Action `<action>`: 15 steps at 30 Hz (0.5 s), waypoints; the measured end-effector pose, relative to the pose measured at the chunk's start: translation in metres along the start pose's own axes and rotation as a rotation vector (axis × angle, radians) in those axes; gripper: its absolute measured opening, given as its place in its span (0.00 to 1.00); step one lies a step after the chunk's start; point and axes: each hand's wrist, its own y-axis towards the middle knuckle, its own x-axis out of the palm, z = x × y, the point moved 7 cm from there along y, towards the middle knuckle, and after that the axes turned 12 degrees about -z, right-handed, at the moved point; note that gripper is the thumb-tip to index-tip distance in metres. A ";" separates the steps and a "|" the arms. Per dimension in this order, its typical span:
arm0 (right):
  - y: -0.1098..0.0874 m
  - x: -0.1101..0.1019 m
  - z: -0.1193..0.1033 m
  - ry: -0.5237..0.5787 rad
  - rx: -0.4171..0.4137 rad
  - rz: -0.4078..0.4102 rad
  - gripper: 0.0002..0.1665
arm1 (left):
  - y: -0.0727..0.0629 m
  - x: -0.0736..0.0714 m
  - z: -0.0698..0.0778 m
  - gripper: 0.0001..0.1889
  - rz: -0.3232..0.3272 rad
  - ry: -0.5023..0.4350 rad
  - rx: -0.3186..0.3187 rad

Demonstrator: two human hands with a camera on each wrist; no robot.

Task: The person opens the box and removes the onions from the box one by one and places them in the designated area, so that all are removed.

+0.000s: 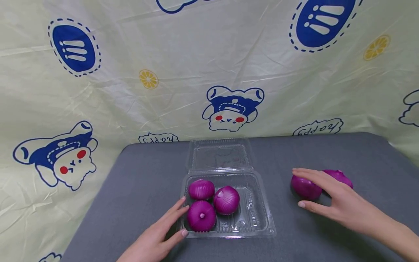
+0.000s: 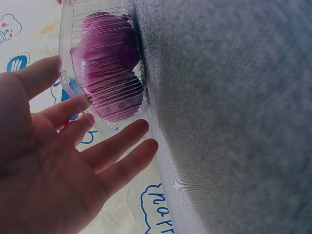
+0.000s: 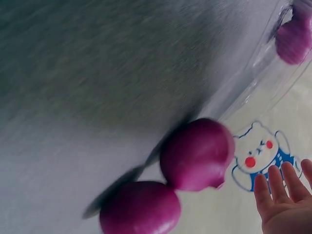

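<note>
Three glossy purple onions (image 1: pixel 201 216), rounded and finely streaked with paler lines, sit grouped in the left part of the clear plastic container (image 1: pixel 253 205), its lid (image 1: pixel 219 156) laid open behind it on the grey counter (image 1: pixel 147 174). Two further onions (image 1: pixel 304 188), equally smooth and shiny, lie to the container's right. The left grip (image 1: pixel 153 236) is spread at the container's left edge, grasping nothing; the right grip (image 1: pixel 338 202), fingers extended and thumb apart, is above the two onions, likewise without hold.
</note>
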 end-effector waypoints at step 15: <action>0.019 0.028 -0.033 0.036 -0.059 -0.175 0.41 | 0.001 -0.001 0.000 0.33 -0.005 -0.021 0.004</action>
